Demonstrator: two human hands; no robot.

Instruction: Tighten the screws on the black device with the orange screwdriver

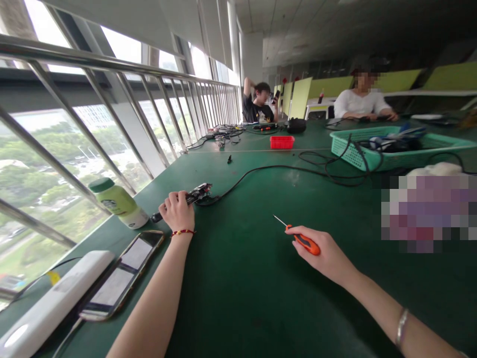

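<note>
My left hand (178,211) is closed around a black handheld device (200,193) with a cable, near the left side of the green table. Its far end looks opened up, with small inner parts showing; the exact kind is unclear. In my right hand (328,251) is an orange and black screwdriver (306,244), its thin metal shaft pointing up and left over the table. The screwdriver tip is apart from the device. A black cable (261,169) runs from beside the device across the table to the right.
Left of my arm are a green-capped bottle (118,204), a phone (124,273) and a white power strip (55,303). Further off lie a red box (282,142), a teal basket (395,159) and tangled cables (223,133). Two people sit at the far end. A metal railing (112,69) lines the left.
</note>
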